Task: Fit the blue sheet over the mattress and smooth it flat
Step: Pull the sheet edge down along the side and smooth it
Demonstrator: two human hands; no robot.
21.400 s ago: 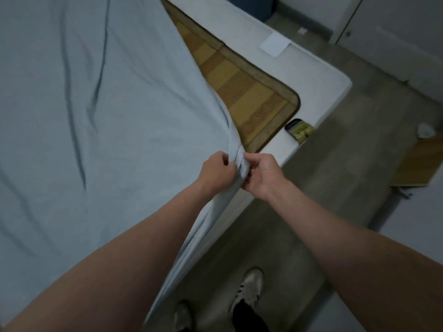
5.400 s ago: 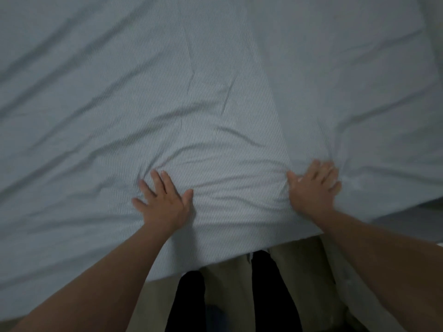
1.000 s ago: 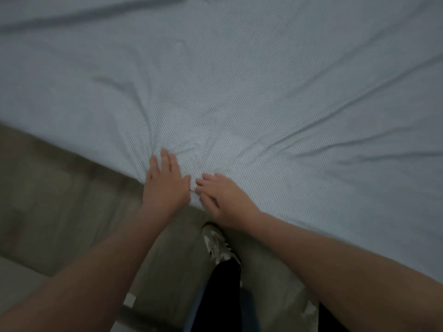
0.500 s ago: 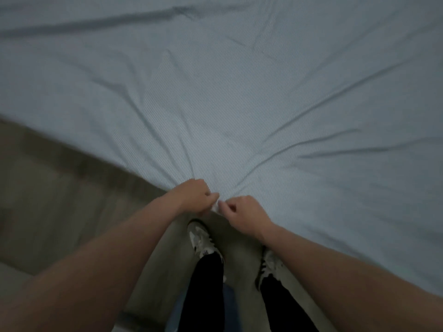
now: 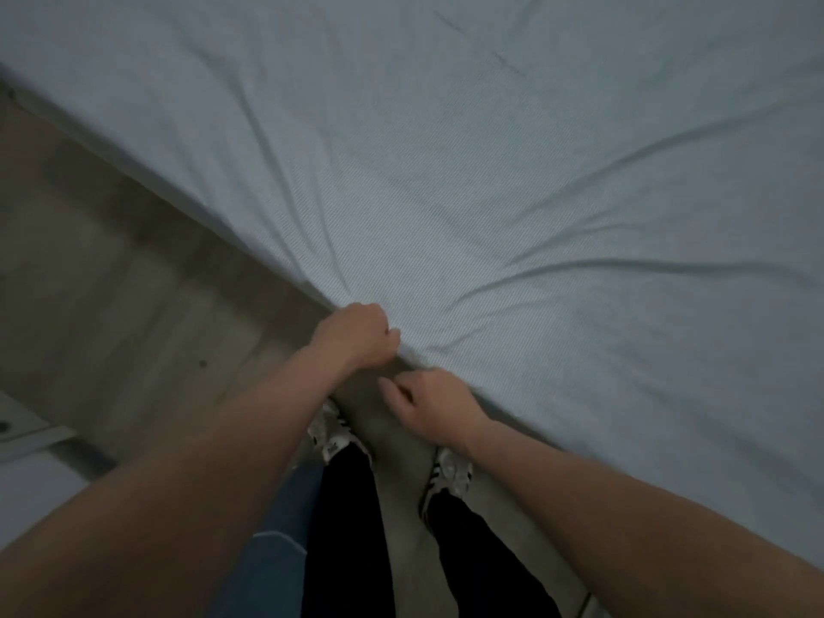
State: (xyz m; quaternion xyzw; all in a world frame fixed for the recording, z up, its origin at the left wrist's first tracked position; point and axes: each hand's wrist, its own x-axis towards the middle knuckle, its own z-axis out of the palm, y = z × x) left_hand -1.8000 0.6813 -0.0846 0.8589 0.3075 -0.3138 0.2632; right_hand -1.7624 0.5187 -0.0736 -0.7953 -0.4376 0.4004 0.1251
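Head view: the pale blue, finely striped cotton sheet [image 5: 512,180] covers the whole bed top and comes to a corner right at the fingers. The left hand [image 5: 354,334] has its fingers curled tight round that corner's edge. The right hand [image 5: 430,401], just below, is loosely curled; whether it holds cloth I cannot tell. Creases fan away from the fingers. I'd pull the corner down evenly and tuck it under, then sweep those creases outward.
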